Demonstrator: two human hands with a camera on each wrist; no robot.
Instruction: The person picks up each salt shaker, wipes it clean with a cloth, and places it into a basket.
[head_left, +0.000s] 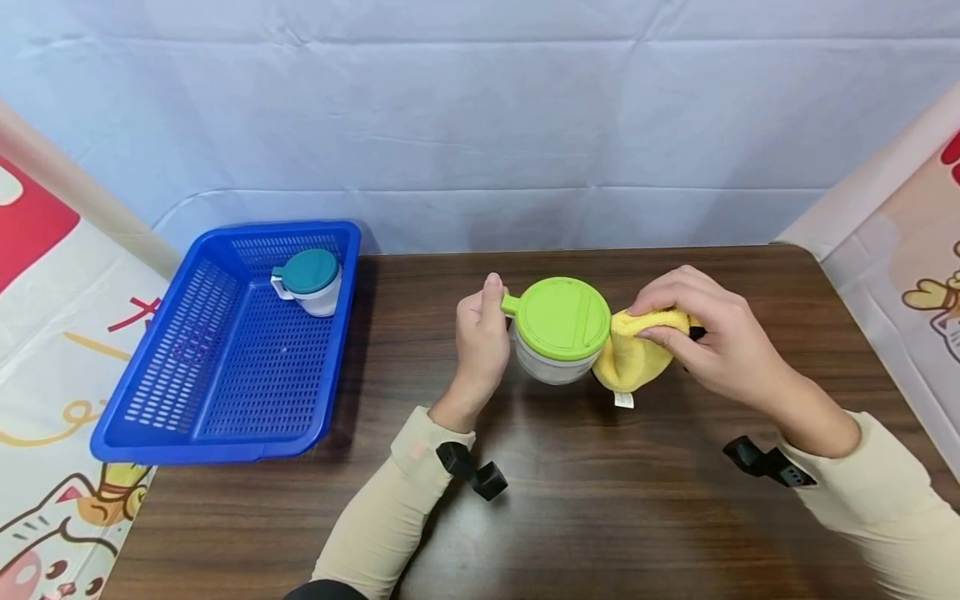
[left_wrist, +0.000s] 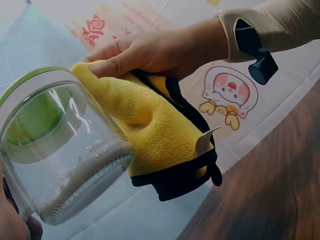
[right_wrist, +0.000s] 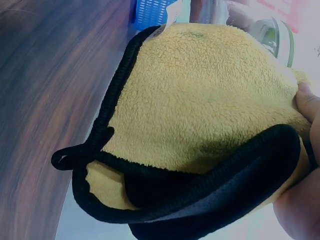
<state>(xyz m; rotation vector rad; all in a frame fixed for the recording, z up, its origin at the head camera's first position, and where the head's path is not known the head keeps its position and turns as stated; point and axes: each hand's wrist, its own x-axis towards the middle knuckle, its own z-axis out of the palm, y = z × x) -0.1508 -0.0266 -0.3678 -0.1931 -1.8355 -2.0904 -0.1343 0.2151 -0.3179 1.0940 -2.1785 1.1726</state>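
Observation:
My left hand (head_left: 482,337) grips the handle of a clear glass seasoning jar (head_left: 555,367) with a bright green lid (head_left: 564,318). The jar is held above the table, its side facing the right hand. Between thumb and fingers, my right hand (head_left: 708,337) pinches a yellow cleaning cloth (head_left: 633,358) with black edging and a small white tag. Folded over, the cloth meets the jar's right side. In the left wrist view the cloth (left_wrist: 155,135) hangs down beside the glass (left_wrist: 75,145). Most of the right wrist view is filled by the cloth (right_wrist: 210,95).
On the left of the brown wooden table (head_left: 600,500) stands a blue plastic basket (head_left: 326,408). A similar jar (head_left: 318,302) with a teal lid and white handle sits in its back right corner. A pale cloth backdrop (head_left: 480,125) rises behind the table.

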